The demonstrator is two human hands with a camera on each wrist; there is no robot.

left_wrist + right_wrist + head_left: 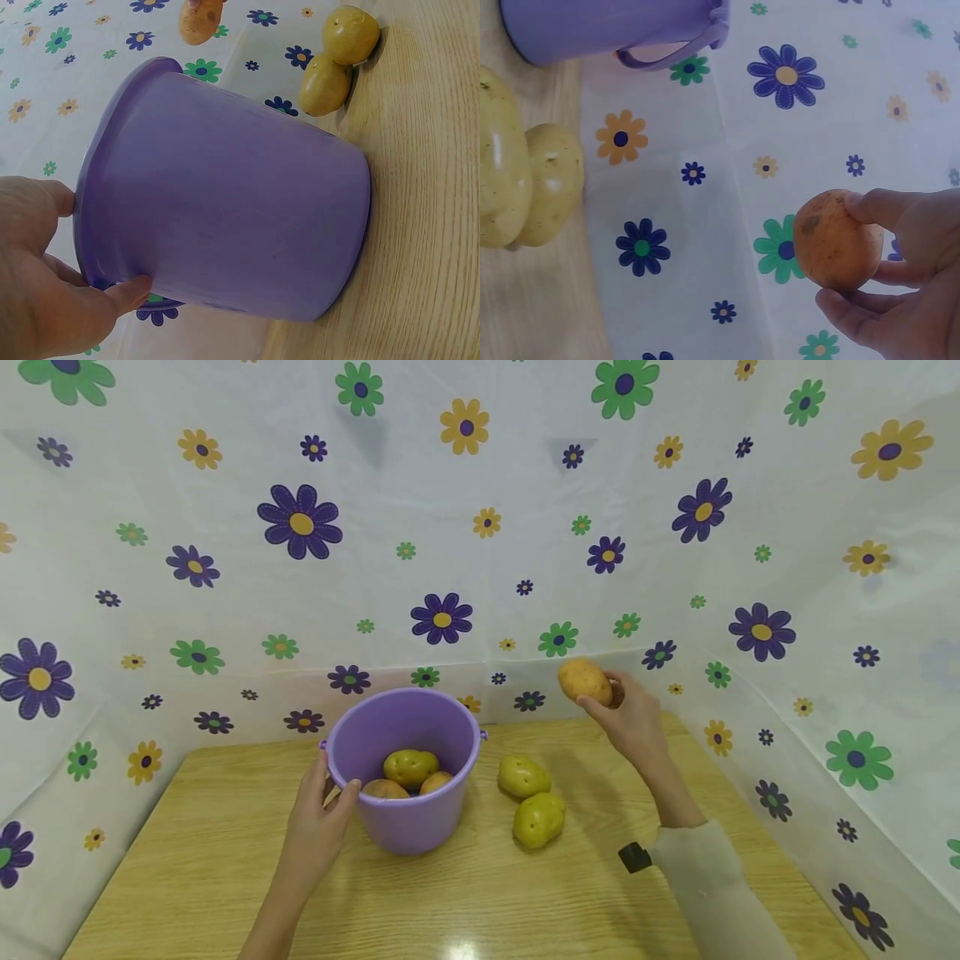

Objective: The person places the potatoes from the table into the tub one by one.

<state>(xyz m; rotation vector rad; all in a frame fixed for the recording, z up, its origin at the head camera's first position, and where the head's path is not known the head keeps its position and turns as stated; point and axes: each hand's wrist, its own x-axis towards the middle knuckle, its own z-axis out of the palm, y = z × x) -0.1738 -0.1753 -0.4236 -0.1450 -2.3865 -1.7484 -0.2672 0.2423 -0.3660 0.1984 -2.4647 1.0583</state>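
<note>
A purple bucket (420,822) stands upright on the table, with three potatoes showing inside, among them a yellowish one (410,768). My left hand (321,820) grips its rim at the near left side, the thumb at the rim and fingers on the outer wall, as the left wrist view (45,277) also has it. Raised above the table on the right, my right hand (633,718) holds a brownish potato (583,681) between thumb and fingers. The right wrist view shows dark spots on this potato (836,240). Between bucket and right arm lie two yellowish potatoes (523,776) (539,820), touching.
The wooden table (480,902) runs up to a white flowered sheet (510,477) hanging behind and along both sides. A small black object (634,857) sits by the right sleeve's cuff (693,852). The bucket's handle (671,56) hangs down at its far side.
</note>
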